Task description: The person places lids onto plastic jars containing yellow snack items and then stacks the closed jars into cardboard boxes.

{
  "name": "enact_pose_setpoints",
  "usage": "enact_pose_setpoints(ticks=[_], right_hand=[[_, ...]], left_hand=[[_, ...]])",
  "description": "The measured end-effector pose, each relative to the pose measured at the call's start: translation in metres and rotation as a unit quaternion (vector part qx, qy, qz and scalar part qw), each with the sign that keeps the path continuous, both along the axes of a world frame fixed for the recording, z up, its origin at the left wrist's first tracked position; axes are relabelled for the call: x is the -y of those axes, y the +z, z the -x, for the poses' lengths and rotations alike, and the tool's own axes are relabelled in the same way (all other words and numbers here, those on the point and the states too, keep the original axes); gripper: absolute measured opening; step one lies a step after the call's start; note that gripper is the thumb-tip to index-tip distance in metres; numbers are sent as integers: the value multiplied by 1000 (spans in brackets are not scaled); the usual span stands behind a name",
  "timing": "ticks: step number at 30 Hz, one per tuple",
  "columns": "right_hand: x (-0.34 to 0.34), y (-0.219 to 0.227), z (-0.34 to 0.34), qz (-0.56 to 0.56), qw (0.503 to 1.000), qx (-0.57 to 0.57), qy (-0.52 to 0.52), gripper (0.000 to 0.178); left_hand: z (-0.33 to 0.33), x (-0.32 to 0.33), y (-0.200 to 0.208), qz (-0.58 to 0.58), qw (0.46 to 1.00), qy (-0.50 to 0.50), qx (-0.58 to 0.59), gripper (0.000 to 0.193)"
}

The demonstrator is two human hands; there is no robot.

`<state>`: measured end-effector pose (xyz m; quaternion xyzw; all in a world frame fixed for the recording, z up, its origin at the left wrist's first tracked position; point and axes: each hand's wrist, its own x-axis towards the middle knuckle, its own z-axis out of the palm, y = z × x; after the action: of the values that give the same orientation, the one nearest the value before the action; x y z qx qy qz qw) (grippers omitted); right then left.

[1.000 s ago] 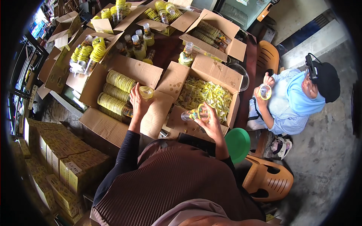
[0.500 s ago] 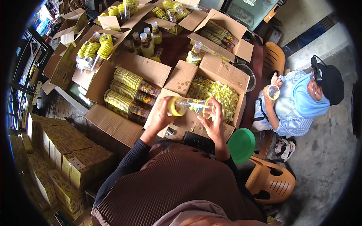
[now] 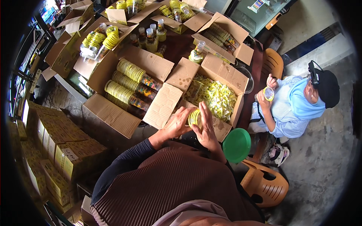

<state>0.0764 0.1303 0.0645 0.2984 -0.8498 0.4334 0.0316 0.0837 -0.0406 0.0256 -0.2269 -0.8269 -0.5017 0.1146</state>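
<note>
A short stack of clear plastic cups with yellow rims [image 3: 194, 117] is between my hands, in front of the open cartons. My left hand [image 3: 177, 123] wraps its far-left side, closed on it. My right hand [image 3: 205, 130] presses the right end with long, straight fingers, its thumb underneath. Part of the stack is hidden behind my fingers. Just beyond, a carton [image 3: 240, 84] holds a heap of small yellow and white packets [image 3: 217, 98]. Left of it, another carton [image 3: 109, 122] holds rows of stacked yellow-rimmed cups [image 3: 130, 84] with colourful prints.
Filled bottles [image 3: 151, 39] and more open cartons [image 3: 213, 54] stand on the dark red table. A green plastic disc [image 3: 236, 145] and an orange chair [image 3: 264, 184] are at my right. A seated co-worker [image 3: 298, 101] holds a cup. Closed cartons [image 3: 79, 150] are piled at left.
The long row of cups has turned from lying sideways to pointing away from view, looking shorter. Both hands moved nearer to each other and slightly down. The co-worker's cup tilted a little.
</note>
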Motion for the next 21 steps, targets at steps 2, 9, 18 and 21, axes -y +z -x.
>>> enact_pose_setpoints(ticks=[2,9,18,21], right_hand=[[-6,-3,-3,-40,999,-8,25,79],[-28,-10,-43,-11,999,31,3,82],[-55,-22,-109,38,995,62,-61,77],[-62,-25,-128,53,992,62,-92,75]], left_hand=[[-5,-1,6,28,999,-12,-14,71],[-37,-26,5,31,999,-29,-19,68],[-97,-35,13,96,991,-84,32,94],[-110,1,4,41,993,93,52,84]])
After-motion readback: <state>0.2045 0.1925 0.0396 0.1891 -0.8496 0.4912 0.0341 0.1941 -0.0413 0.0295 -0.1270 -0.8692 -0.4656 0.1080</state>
